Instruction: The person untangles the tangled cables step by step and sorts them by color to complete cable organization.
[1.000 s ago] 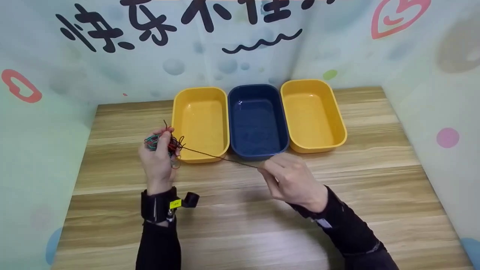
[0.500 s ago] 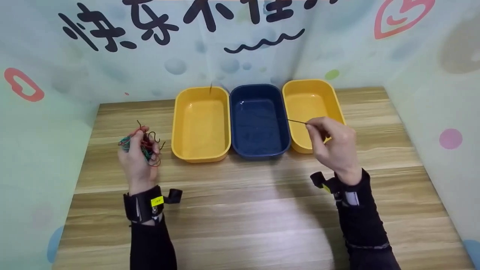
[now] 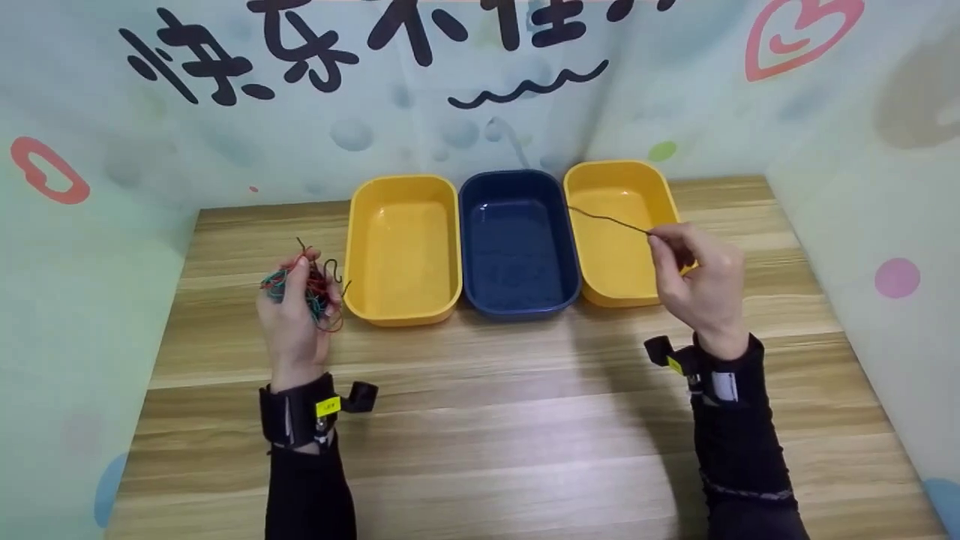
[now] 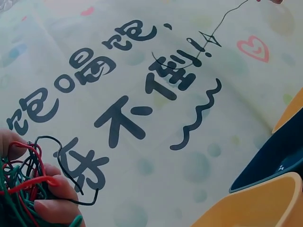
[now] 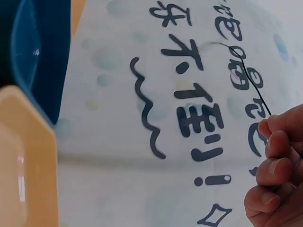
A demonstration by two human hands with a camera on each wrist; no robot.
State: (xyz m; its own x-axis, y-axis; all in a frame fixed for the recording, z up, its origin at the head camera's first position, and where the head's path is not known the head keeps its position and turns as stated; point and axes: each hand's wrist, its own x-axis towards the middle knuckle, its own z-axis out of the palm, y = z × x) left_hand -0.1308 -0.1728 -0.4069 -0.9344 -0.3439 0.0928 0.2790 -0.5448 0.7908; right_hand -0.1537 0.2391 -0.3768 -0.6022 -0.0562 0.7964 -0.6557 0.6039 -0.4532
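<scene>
A tangled bundle of red, green and black wires [image 3: 318, 291] is gripped by my left hand [image 3: 289, 330], just left of the left yellow bin [image 3: 405, 255]. Loose wire ends stick out past the fingers in the left wrist view. Between thumb and fingertips my right hand [image 3: 709, 281] pinches one black wire [image 3: 609, 219], apart from the bundle. This hand is raised at the right yellow bin [image 3: 619, 240], and the wire stretches leftward toward the blue bin [image 3: 517, 259]. In the right wrist view the wire's far end is blurred.
The three bins stand side by side at the back of the wooden table [image 3: 480, 427]. Behind them rises a printed backdrop [image 3: 285, 142] with black lettering, and similar panels close off both sides.
My right hand has drawn the black wire away from the bundle, moving right and back. My left hand shifted left, then slightly right again, still holding the bundle.
</scene>
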